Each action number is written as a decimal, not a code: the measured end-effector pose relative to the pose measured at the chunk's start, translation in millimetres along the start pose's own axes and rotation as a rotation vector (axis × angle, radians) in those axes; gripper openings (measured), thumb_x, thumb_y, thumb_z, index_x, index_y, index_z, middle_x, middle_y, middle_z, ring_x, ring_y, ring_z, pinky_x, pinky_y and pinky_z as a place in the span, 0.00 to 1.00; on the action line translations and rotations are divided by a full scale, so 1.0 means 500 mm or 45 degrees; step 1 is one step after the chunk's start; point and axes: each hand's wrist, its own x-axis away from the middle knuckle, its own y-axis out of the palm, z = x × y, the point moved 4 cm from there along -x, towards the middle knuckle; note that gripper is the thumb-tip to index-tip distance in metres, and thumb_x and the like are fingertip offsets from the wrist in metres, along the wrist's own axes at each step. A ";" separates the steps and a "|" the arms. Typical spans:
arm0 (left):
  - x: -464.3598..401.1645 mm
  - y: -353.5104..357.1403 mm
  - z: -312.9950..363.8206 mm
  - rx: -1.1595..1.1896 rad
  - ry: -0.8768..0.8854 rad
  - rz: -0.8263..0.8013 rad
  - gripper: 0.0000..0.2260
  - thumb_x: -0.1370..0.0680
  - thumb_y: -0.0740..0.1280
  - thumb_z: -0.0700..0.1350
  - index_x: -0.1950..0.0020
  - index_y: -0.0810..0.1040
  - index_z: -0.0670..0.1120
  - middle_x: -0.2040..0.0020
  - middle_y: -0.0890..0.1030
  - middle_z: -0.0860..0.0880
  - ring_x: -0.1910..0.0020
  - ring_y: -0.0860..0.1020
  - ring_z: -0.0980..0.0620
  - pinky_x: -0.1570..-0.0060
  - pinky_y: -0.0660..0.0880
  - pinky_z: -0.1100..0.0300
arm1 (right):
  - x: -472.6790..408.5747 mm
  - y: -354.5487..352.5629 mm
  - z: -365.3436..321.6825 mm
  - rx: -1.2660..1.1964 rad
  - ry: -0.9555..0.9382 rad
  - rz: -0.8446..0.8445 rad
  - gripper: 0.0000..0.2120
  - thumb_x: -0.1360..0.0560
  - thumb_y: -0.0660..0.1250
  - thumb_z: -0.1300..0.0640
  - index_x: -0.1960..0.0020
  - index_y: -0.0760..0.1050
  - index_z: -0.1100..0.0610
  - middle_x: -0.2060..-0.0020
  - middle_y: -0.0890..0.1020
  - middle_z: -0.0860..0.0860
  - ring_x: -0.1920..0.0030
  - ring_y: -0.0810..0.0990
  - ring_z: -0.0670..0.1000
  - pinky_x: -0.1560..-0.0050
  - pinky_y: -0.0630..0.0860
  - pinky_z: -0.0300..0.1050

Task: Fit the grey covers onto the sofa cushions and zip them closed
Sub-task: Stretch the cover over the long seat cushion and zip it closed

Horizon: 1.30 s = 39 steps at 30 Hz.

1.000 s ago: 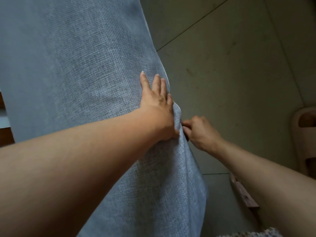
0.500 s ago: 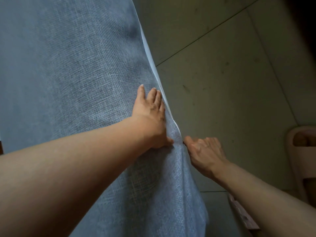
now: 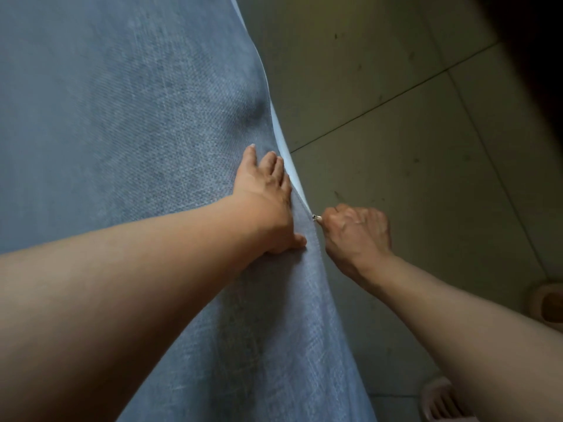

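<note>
A large sofa cushion in its grey-blue woven cover (image 3: pixel 128 123) fills the left half of the view. Its right edge runs from the top middle down to the bottom. A strip of pale inner lining (image 3: pixel 285 147) shows along that edge above the hands. My left hand (image 3: pixel 268 205) lies flat on the cover beside the edge, fingers straight and pressing the fabric. My right hand (image 3: pixel 356 233) is at the edge, fingers curled, pinching the small metal zipper pull (image 3: pixel 315 217). The zipper teeth below are hidden in the seam.
A grey tiled floor (image 3: pixel 411 132) lies to the right of the cushion. Pale pink slippers (image 3: pixel 441 403) show at the bottom right and another one (image 3: pixel 548 303) at the right edge. The top right corner is dark.
My right hand, open at the edge half a second ago, has curled and taken the zipper pull. My left hand stays flat on the cover by the edge.
</note>
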 end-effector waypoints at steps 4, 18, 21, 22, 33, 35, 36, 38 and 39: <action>-0.023 -0.014 -0.045 0.027 -0.016 0.013 0.47 0.27 0.49 0.73 0.23 0.42 0.40 0.23 0.43 0.39 0.24 0.41 0.42 0.28 0.40 0.42 | -0.055 -0.025 -0.005 0.086 -0.007 -0.099 0.15 0.19 0.50 0.56 0.45 0.75 0.57 0.45 0.79 0.54 0.47 0.79 0.58 0.61 0.59 0.45; -0.093 -0.057 -0.164 0.069 -0.012 0.080 0.41 0.22 0.47 0.67 0.24 0.41 0.37 0.23 0.42 0.37 0.25 0.39 0.38 0.30 0.35 0.40 | -0.213 -0.092 -0.028 0.305 -0.176 -0.379 0.16 0.20 0.49 0.62 0.50 0.76 0.55 0.51 0.81 0.51 0.50 0.80 0.53 0.71 0.54 0.38; -0.123 -0.060 -0.191 0.078 -0.008 0.051 0.40 0.22 0.46 0.67 0.23 0.41 0.39 0.23 0.42 0.37 0.25 0.40 0.38 0.30 0.37 0.39 | -0.243 -0.104 -0.032 0.292 -0.162 -0.424 0.17 0.20 0.49 0.62 0.49 0.77 0.55 0.50 0.81 0.52 0.49 0.80 0.54 0.71 0.53 0.39; -0.136 -0.064 -0.204 0.083 0.004 0.045 0.39 0.22 0.46 0.67 0.23 0.42 0.39 0.23 0.42 0.38 0.24 0.40 0.38 0.30 0.38 0.39 | -0.255 -0.109 -0.032 0.283 -0.153 -0.423 0.17 0.20 0.49 0.62 0.48 0.76 0.55 0.49 0.81 0.52 0.48 0.80 0.55 0.71 0.53 0.39; -0.267 -0.147 -0.463 0.043 -0.020 0.082 0.35 0.20 0.47 0.63 0.23 0.45 0.40 0.23 0.46 0.39 0.24 0.43 0.39 0.29 0.39 0.39 | -0.492 -0.170 -0.058 0.208 0.093 -0.384 0.17 0.18 0.48 0.59 0.42 0.74 0.57 0.43 0.78 0.54 0.43 0.77 0.57 0.58 0.60 0.43; -0.289 -0.154 -0.495 0.040 -0.010 0.077 0.35 0.20 0.47 0.63 0.23 0.45 0.41 0.23 0.45 0.39 0.24 0.43 0.39 0.29 0.39 0.40 | -0.535 -0.180 -0.061 0.209 0.115 -0.360 0.17 0.19 0.48 0.60 0.42 0.75 0.57 0.43 0.78 0.54 0.43 0.77 0.57 0.58 0.60 0.43; -0.299 -0.160 -0.514 0.032 -0.015 0.076 0.35 0.20 0.48 0.63 0.23 0.45 0.42 0.23 0.45 0.40 0.24 0.43 0.39 0.29 0.39 0.40 | -0.557 -0.184 -0.061 0.191 0.128 -0.353 0.17 0.19 0.48 0.60 0.42 0.75 0.57 0.43 0.78 0.54 0.43 0.77 0.57 0.58 0.61 0.43; -0.321 -0.172 -0.547 0.032 -0.031 0.089 0.34 0.20 0.48 0.63 0.22 0.45 0.42 0.22 0.45 0.40 0.24 0.43 0.39 0.29 0.39 0.40 | -0.595 -0.197 -0.059 0.182 0.153 -0.356 0.17 0.19 0.49 0.60 0.42 0.75 0.57 0.43 0.78 0.54 0.43 0.77 0.58 0.58 0.61 0.43; -0.336 -0.175 -0.563 0.031 -0.036 0.092 0.34 0.20 0.48 0.63 0.22 0.45 0.42 0.22 0.46 0.40 0.24 0.43 0.39 0.29 0.39 0.40 | -0.617 -0.203 -0.060 0.184 0.151 -0.349 0.17 0.19 0.49 0.60 0.42 0.75 0.57 0.43 0.78 0.54 0.43 0.77 0.58 0.57 0.61 0.43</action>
